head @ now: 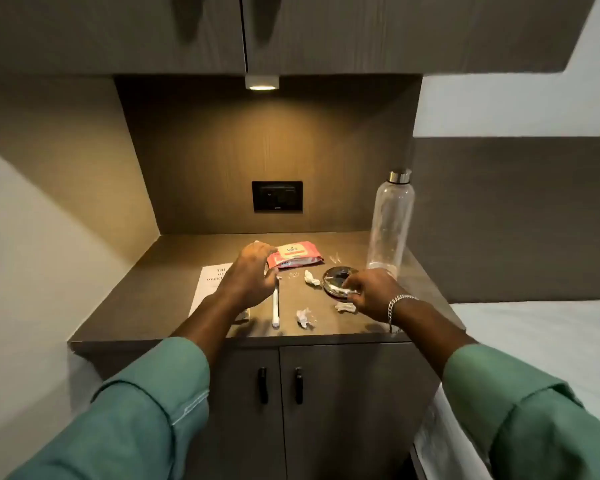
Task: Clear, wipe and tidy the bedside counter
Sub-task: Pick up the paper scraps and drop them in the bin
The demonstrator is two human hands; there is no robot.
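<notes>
Right hand [369, 292] pinched dish [340, 282] rim, likely to lift it clear. Left hand [248, 271] hovered spread, empty, over pen [275, 306] (wipes [295, 258] just behind). Scraps [303, 317] littered table [146, 296].

Counter [160, 299]; bottle [390, 220], wipes [297, 253], paper [208, 282]

Head view, downward over counter [174, 317]

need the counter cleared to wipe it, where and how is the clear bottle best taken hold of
Grip the clear bottle around its mid-body, coming from the front right. It stands upright at the counter back right corner, tall and narrow, so a high grip at the steel cap might tip it. The right hand is nearest, at the round metal dish just in front.
</notes>
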